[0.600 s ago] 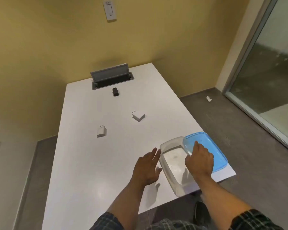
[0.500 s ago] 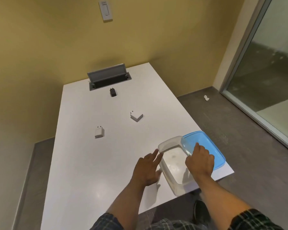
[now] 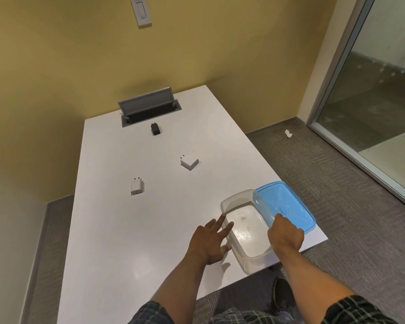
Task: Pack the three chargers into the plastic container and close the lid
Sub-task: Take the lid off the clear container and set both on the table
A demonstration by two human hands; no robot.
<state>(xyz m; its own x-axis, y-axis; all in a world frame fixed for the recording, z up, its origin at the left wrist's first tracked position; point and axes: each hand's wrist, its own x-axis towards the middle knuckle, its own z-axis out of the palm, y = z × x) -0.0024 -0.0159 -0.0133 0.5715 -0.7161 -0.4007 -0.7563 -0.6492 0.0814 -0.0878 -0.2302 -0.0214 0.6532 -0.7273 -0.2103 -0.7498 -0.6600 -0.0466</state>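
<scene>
A clear plastic container (image 3: 248, 232) stands open and empty at the table's near right corner. Its blue lid (image 3: 288, 204) leans off the container's right rim, and my right hand (image 3: 285, 235) grips the lid's near edge. My left hand (image 3: 211, 242) rests open with spread fingers against the container's left wall. Three chargers lie apart on the white table (image 3: 126, 230): a white one (image 3: 137, 186) at mid-left, a white square one (image 3: 189, 163) in the middle, and a small black one (image 3: 155, 129) at the far end.
A grey cable hatch (image 3: 147, 108) stands open at the table's far end, just behind the black charger. Yellow walls bound the far side. A glass partition (image 3: 372, 113) lies to the right, and a white scrap (image 3: 288, 134) lies on the carpet.
The blue lid has shifted slightly further right off the container under my right hand. My left hand stays against the container's left side.
</scene>
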